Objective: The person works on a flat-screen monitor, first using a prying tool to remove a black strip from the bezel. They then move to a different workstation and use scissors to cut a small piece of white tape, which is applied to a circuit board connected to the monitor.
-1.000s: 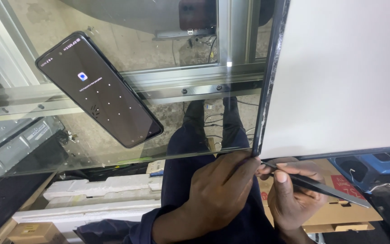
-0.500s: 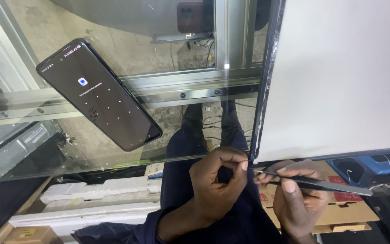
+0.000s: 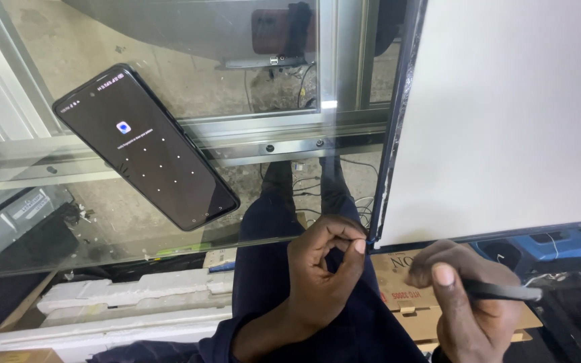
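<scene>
A large white display panel [image 3: 506,114] with a thin black frame lies on a glass table top [image 3: 169,242], filling the upper right. My left hand [image 3: 321,272] sits at the panel's near left corner, thumb and forefinger curled and pinched close to that corner; whether anything is between them is unclear. My right hand [image 3: 465,306] is below the panel's near edge and grips black tweezers [image 3: 502,291] pointing right. A black smartphone [image 3: 146,148] with a lit lock screen lies face up on the glass, to the left of both hands.
Under the glass run aluminium frame rails [image 3: 270,138] and a concrete floor with cables. White foam strips [image 3: 122,316] and a brown cardboard box [image 3: 405,296] lie below near my legs. A blue object [image 3: 559,245] sits under the panel at the right.
My left hand has curled into a pinch at the panel's corner. My right hand with the tweezers has drawn down and right, away from the panel's edge.
</scene>
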